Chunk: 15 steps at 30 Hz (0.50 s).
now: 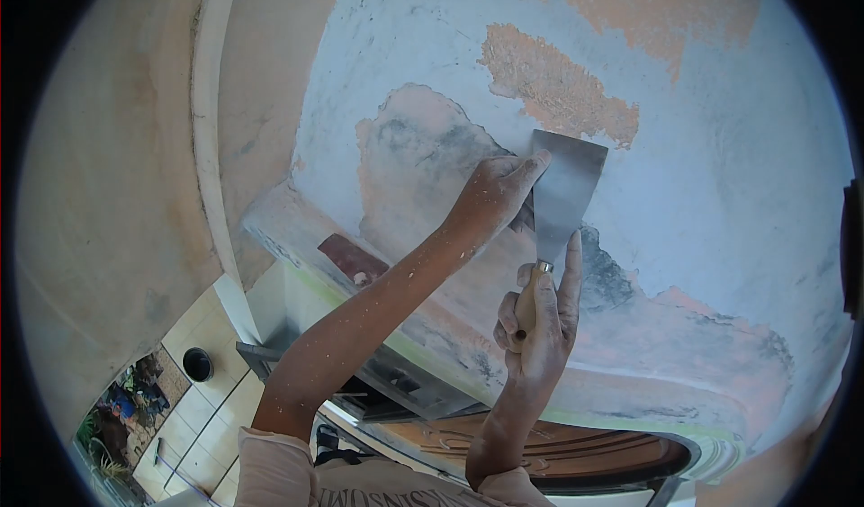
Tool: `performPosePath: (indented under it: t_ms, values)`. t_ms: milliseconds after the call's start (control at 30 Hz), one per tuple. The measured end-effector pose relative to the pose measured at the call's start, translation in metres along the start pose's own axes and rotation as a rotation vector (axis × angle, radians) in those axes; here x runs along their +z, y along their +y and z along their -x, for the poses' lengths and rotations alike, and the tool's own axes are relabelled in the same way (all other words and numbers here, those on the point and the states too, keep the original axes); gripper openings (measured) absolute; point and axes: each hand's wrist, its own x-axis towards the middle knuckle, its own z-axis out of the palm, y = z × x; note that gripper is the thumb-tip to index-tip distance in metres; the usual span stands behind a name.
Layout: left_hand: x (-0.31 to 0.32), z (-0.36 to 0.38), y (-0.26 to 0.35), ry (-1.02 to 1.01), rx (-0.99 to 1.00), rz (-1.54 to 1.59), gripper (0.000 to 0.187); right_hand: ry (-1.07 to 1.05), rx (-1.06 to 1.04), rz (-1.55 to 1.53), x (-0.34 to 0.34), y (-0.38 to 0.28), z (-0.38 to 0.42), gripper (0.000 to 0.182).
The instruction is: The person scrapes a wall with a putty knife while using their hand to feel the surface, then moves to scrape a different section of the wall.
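My right hand is wrapped round the light handle of a wide putty knife, with one finger stretched along toward the blade. The metal blade points up, in front of the patchy wall. At the blade's left edge is my left hand, closed, its thumb on the metal near the upper corner. Its other fingers are mostly hidden or in shadow. White dust coats both hands. Just above the blade lies a rough peach bare patch, with a grey patch to its left.
A dark red flat piece rests on the ledge below the wall. Underneath is a brown carved wooden panel with a dark frame. Down on the tiled floor stands a black bucket, with plants and clutter beyond.
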Motion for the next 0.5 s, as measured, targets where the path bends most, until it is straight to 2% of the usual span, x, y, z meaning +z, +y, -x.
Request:
performPosePath:
  t_ms: [133,233,333,500]
  values:
    - [-0.001,-0.002,0.009,-0.057,-0.094,-0.033,0.046,-0.007,-0.032,0.05,0.005,-0.005,0.003,0.057]
    - [0.003,0.004,0.009,-0.133,-0.281,-0.058,0.048,0.001,-0.015,0.019,-0.003,-0.008,0.008,0.058]
    - [0.0,-0.003,0.007,-0.136,-0.238,-0.06,0.047,-0.009,-0.039,-0.005,-0.001,-0.004,0.001,0.056]
    - [0.003,-0.001,0.011,-0.139,-0.28,-0.028,0.049,-0.002,-0.013,0.01,-0.005,-0.008,0.003,0.055]
